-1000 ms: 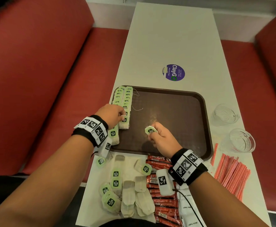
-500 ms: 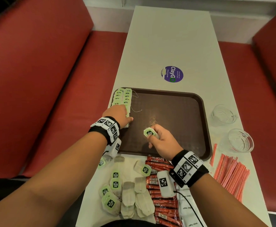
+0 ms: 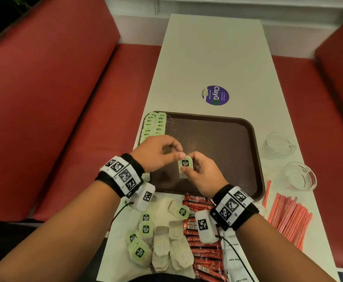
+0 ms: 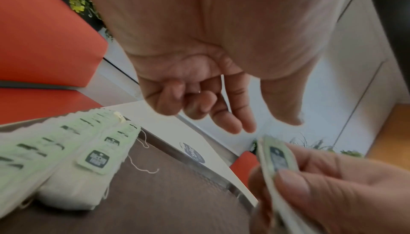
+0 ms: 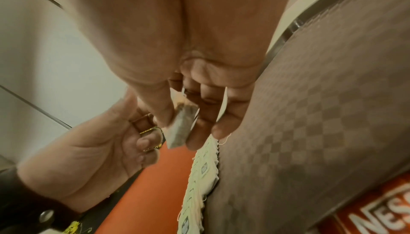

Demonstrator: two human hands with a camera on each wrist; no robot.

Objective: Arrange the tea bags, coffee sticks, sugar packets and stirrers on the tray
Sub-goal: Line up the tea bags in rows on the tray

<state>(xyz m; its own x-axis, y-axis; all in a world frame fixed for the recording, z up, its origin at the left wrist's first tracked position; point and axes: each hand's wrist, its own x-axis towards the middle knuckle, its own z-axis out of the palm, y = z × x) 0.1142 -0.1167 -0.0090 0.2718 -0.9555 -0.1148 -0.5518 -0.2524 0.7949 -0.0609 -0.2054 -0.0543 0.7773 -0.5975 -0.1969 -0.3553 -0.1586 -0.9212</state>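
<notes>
White table (image 3: 207, 58), brown tray (image 3: 217, 151), right hand (image 3: 203, 171) grip pinching tea bag (image 3: 185, 166) upright, tag end away, left hand (image 3: 156, 153) loosely curled beside.

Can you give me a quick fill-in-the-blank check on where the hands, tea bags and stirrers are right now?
1. The right hand pinches a single ____ above the tray.
2. The rows of tea bags already on the tray lie along its ____ edge.
3. The stirrers lie on the table, to the ____ of the tray.
4. The two glass bowls hold ____.

Missing words: tea bag; left; right; nothing
</notes>
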